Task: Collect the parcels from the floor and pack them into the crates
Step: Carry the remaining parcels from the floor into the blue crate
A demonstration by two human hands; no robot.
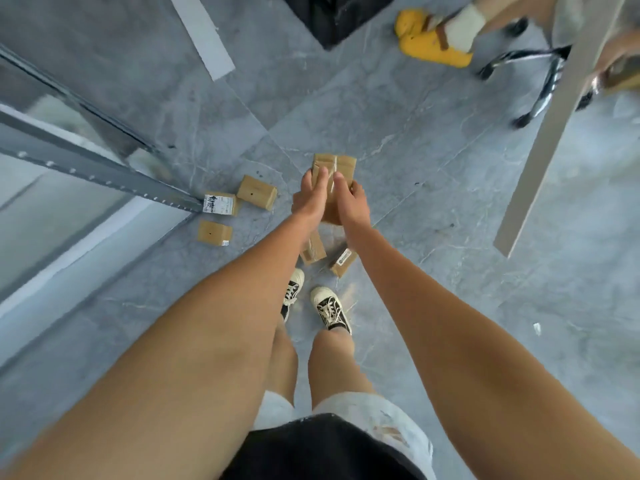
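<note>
Gripping one taped parcel from both sides, the left hand and right hand curl their fingers round it. Five more parcels lie on the floor nearby.

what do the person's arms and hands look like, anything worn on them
Both arms are bare all the way down: no sleeves show in the frame. The left hand and right hand wear no gloves, and no watch, ring or bracelet is visible.

Looks like an office or stockroom used for parcel handling: grey marbled tile floor, grey perforated metal shelving upright, chrome swivel-chair base on castors, 5 small brown cardboard parcels loose on the floor.
</note>
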